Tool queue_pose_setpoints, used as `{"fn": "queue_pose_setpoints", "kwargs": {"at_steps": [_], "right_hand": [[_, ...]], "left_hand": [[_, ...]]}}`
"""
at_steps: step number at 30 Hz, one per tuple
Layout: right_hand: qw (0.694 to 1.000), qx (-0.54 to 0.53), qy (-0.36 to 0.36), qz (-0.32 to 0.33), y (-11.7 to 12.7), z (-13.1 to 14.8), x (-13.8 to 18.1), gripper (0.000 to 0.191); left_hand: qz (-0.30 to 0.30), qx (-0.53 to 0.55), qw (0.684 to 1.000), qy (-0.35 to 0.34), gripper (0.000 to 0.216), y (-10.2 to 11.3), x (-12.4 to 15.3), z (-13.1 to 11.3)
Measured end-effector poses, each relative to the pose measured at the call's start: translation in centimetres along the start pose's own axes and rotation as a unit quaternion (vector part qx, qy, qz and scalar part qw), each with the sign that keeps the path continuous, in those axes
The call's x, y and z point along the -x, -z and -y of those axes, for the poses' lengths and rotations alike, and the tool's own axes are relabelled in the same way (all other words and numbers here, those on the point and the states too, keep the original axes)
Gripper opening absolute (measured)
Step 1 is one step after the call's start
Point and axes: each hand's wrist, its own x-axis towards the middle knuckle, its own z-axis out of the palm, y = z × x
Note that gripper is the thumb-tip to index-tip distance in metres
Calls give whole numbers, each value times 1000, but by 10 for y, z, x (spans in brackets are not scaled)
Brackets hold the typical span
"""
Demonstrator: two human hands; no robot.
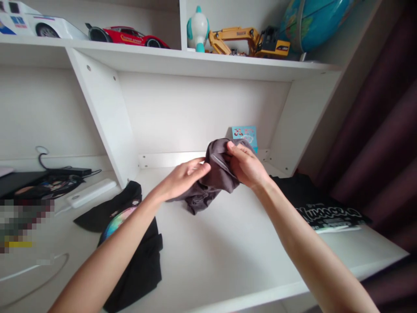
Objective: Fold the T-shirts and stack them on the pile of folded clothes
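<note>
Extended both forearms (308,243) over the white worktop (224,248); pinched the dark garment (219,171) above it in the right hand (249,167) and held the left hand (182,177) at its edge with thumb and fingers parted. Judged the step as arranging bunched cloth; likely called for a firm left-hand grip next.

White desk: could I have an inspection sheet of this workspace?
Surface: white desk, partly covered.
Job's things: crumpled grey garment; printed black garment, left; lettered black garment, right.
Clutter: blue card at the back; white oblong device, left.
Hands: right hand grips the grey garment; left hand at its edge, grip unclear.
Cables: white cable and black cable, left.
Surroundings: red toy car, yellow toy excavator and globe on shelf; dark curtain, right.
</note>
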Motion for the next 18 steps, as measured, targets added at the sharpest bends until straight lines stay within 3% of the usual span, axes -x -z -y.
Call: {"fn": "queue_pose_setpoints", "kwargs": {"at_steps": [2,4,6,8,11,13,16,18], "right_hand": [[995,82,24,56,-13,9,0,40],[978,169,52,111,-23,18,4,44],[958,235,69,146,-27,32,12,46],[948,284,97,106,-22,47,20,46],[925,352,138,-41,-2,63,30,46],[917,375,116,-68,16,60,28,45],[931,363,16,-7,40,37,6,43],[930,368,-23,-3,49,18,-17,46]], "left_hand": [[3,-4,1000,-30,36,-19,4,-17],[-57,-39,997,-44,28,-28,2,-20],[-129,-81,988,-27,22,-23,-2,-14],[-183,-132,974,-8,22,-5,-3,-7],[-255,-184,949,-27,23,33,-1,-2],[-283,-173,942,-39,26,52,-2,1],[-221,-95,970,16,24,59,-21,14],[-175,-36,981,74,23,54,-43,26]]}}
